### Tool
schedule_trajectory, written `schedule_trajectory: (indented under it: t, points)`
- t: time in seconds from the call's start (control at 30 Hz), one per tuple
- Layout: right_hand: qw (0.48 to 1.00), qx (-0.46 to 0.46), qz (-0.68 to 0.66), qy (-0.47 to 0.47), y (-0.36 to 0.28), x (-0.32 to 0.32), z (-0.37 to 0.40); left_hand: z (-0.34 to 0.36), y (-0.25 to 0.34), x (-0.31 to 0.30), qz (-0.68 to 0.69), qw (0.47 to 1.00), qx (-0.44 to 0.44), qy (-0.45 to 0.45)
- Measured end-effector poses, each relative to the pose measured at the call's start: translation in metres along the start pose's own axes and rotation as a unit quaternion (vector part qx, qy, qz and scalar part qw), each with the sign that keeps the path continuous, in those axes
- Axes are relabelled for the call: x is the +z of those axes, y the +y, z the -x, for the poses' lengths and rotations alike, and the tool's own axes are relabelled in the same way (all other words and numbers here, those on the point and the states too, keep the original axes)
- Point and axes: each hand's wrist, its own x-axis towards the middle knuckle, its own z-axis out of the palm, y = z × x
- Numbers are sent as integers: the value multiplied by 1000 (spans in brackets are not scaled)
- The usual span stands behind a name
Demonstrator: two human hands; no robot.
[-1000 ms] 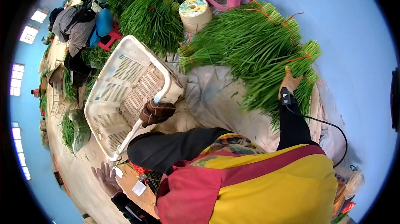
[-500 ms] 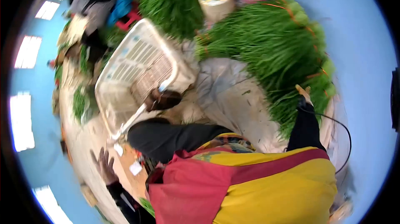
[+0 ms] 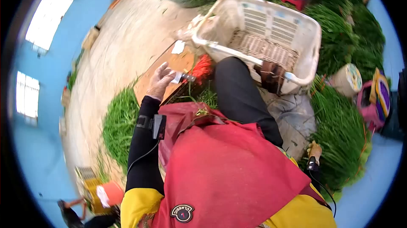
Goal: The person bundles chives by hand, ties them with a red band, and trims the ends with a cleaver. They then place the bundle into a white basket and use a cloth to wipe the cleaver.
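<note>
My left hand (image 3: 159, 82), in a thin pale glove, is over the near edge of a brown board (image 3: 146, 84). Its fingers are bent but apart, with nothing plainly held. Right beside the fingertips are a white paper piece (image 3: 175, 77) and a small dark object (image 3: 188, 77) I cannot make out. A bunch of red ties (image 3: 202, 67) lies just past them. My right hand (image 3: 314, 150), in a yellowish glove, is at the edge of a large pile of long green leafy stalks (image 3: 339, 156). Its fingers are partly hidden, so their grip does not show.
A white plastic basket (image 3: 254, 52) stands beyond my knee. Greens (image 3: 121, 126) lie left of my arm. A twine spool (image 3: 347, 79) and a pink stool (image 3: 368, 107) are at right. A person's arm (image 3: 76, 203) shows at lower left, near an orange bucket (image 3: 112, 193).
My view has swung left, shifting the basket and piled greens rightward. My left hand has moved from out beside the board to the white paper on it. My right hand stays by the greens.
</note>
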Motion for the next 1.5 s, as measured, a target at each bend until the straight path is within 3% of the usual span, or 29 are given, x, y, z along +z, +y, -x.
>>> schedule_trajectory:
  t: [0.1, 0.17, 0.23, 0.3, 0.33, 0.4, 0.43, 0.5, 0.57, 0.63, 0.7, 0.77, 0.83, 0.9, 0.97, 1.03, 1.07, 1.1, 1.13, 1.17, 1.2, 1.23, 1.3, 1.33, 1.37, 1.5]
  points:
    - [978, -194, -28, -66, -103, 34, 9, 15, -30, -34, 73, 997, -20, 7]
    - [914, -402, 10, -45, -167, 66, -3, 14, -65, -59, 66, 997, -43, 17]
    - [850, -525, -1, -53, -248, 100, 46, 15, -98, -73, 30, 996, -64, 48]
    - [776, -607, 169, 11, -311, 128, 79, 15, -129, -79, 74, 992, -85, 52]
    - [777, -605, 176, 10, -324, 142, 79, 17, -131, -77, 103, 988, -101, 50]
    - [742, -564, 359, 48, -351, 172, 78, 15, -140, -76, 99, 988, -112, 47]
    - [739, -567, 361, 49, -361, 182, 87, 13, -145, -75, 91, 988, -117, 47]
    - [766, -438, 470, 0, -373, 200, 109, 8, -149, -69, 101, 985, -128, 50]
    - [766, -468, 439, -20, -368, 198, 93, 2, -151, -66, 83, 986, -138, 31]
    - [824, -479, 270, -135, -365, 196, 86, -6, -155, -63, 109, 982, -150, 21]
    - [806, -526, 233, -135, -355, 195, 62, -19, -157, -61, 130, 979, -159, 13]
    - [891, -401, 73, -198, -353, 186, 56, -43, -144, -55, 172, 977, -123, -36]
    - [934, -330, -5, -136, -351, 168, 52, -69, -103, -50, 113, 983, -126, -76]
    - [927, -340, -129, -96, -349, 150, 95, -100, -118, -28, 190, 974, -100, -71]
    - [925, -308, -208, -84, -321, 118, 62, -131, -115, -2, 213, 966, -122, -78]
    - [940, -293, -172, 19, -292, 70, 32, -153, -100, 20, 233, 956, -152, -92]
    - [935, -241, -258, -35, -298, 64, 48, -165, -99, 35, 259, 946, -171, -96]
    - [974, -209, -67, 56, -283, 26, 2, -174, -99, 49, 284, 934, -190, -101]
    - [973, -203, -11, 105, -279, 18, -8, -180, -97, 62, 288, 930, -209, -95]
    - [957, -179, 129, 186, -281, 14, -18, -188, -97, 75, 292, 925, -228, -87]
    - [980, -171, -53, 82, -281, 23, -34, -197, -109, 89, 324, 910, -239, -97]
    - [961, -150, -232, -21, -281, 34, -39, -203, -110, 99, 346, 897, -254, -102]
    - [966, -172, -194, -19, -296, 58, -46, -214, -112, 120, 317, 900, -295, -51]
    - [969, -196, -152, -16, -299, 62, -52, -219, -122, 128, 345, 890, -285, -84]
    - [959, -150, -222, -97, -290, 58, -85, -223, -131, 131, 373, 879, -274, -116]
    - [945, -134, -264, -138, -307, 51, -82, -241, -118, 153, 358, 867, -342, -59]
